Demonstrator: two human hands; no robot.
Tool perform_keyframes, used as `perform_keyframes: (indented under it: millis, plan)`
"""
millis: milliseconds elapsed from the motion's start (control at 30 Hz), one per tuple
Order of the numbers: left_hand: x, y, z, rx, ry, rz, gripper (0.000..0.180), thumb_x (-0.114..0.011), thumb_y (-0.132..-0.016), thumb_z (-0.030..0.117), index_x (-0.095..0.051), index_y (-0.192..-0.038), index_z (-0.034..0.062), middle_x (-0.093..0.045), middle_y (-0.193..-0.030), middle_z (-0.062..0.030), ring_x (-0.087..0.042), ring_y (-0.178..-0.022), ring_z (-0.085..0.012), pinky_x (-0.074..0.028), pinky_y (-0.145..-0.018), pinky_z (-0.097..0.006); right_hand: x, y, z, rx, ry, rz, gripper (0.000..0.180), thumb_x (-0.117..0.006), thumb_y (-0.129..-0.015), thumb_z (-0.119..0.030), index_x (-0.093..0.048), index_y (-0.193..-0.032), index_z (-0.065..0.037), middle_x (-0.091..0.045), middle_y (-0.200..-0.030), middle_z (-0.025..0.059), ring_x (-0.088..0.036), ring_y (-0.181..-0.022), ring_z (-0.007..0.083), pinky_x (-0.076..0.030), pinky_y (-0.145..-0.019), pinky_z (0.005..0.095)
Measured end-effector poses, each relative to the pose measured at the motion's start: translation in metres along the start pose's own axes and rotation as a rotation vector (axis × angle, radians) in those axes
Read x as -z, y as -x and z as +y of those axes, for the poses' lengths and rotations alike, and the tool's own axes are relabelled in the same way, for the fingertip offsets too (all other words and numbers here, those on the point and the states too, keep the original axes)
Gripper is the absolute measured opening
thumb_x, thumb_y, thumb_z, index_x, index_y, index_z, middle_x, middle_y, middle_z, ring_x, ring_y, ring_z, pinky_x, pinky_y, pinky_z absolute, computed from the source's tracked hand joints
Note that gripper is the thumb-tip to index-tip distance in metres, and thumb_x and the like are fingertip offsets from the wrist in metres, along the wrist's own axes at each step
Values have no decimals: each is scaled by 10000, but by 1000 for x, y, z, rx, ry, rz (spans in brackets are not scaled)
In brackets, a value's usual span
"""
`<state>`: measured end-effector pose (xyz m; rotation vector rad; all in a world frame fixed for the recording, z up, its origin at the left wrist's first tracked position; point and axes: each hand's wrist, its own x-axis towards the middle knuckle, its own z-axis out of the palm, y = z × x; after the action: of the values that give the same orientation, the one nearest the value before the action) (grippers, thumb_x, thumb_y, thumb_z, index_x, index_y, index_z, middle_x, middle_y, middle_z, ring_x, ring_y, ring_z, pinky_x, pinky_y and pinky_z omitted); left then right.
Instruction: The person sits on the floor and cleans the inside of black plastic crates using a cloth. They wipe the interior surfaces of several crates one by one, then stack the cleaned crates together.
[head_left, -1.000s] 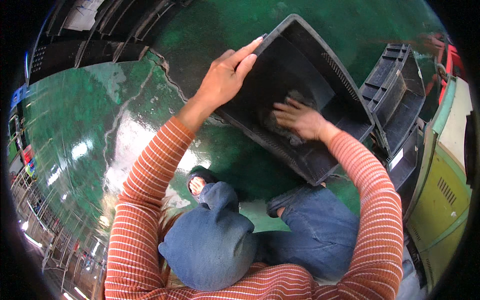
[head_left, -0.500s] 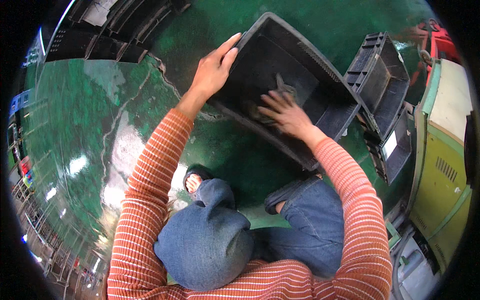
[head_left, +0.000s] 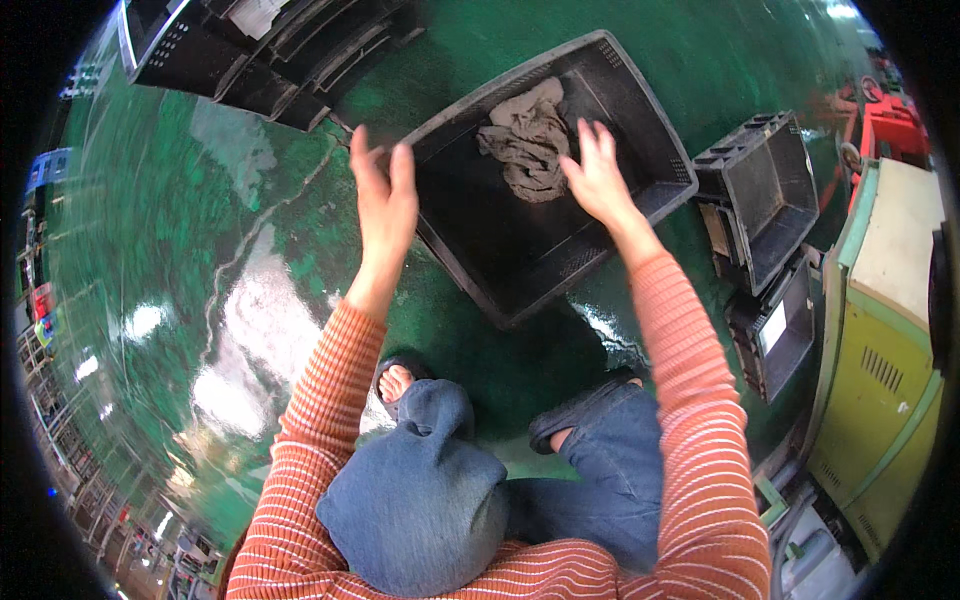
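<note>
A black plastic crate (head_left: 480, 265) rests on the floor in front of me, turned at an angle, its inside facing up. Crumpled in its far part lies a grey-brown rag (head_left: 530, 145). My left hand (head_left: 385, 195) is just outside the crate's left rim, thumb and fingers apart, holding nothing. Over the crate's inside reaches my right hand (head_left: 602, 180), fingers stretched out beside the rag's right edge. Whether its fingertips touch the cloth I cannot tell. Both hands are slightly blurred.
Black crates (head_left: 235, 70) stand at the far left. More black crates (head_left: 765, 195) lie on their sides at the right, by a yellow-green machine cabinet (head_left: 880, 370). A red wheeled thing (head_left: 895, 125) is behind them. The green floor (head_left: 300, 250) is cracked.
The crate has turned and come down flatter. My left hand has let go of its rim. My right hand has lifted off the rag, which now lies spread in full view.
</note>
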<state>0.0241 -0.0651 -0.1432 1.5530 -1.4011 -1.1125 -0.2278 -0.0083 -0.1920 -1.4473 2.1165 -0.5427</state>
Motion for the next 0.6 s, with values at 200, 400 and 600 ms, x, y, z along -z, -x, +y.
perform_keyframes:
  millis: [200,400,600]
  plan:
    - [-15,-16,-16,-279,-359,99,310,-565,-850,154,-533,-1152,90,-537,-1078,-186,-523,-1003,-333,-409,-884,-416,-109,8,-51,638,453,-69,463,-433,-819,-119,-440,-1247,60,-407,-1319,216,-347,-1259,363,-287,-1038,460]
    - [-12,-17,-15,-289,-227,73,201,-526,-877,115,-570,-1067,67,-558,-978,-146,-561,-895,-309,-449,-796,-372,-39,-46,-5,732,909,0,347,-475,-814,-149,-532,-1147,-69,-460,-1294,72,-440,-1179,275,-398,-928,429]
    - [-17,-13,-12,-190,-180,57,199,-501,-894,130,-561,-1063,42,-555,-965,-150,-541,-914,-310,-417,-834,-365,-31,-68,28,153,941,135,391,-417,-830,-122,-501,-1177,38,-420,-1332,200,-384,-1253,311,-346,-998,399]
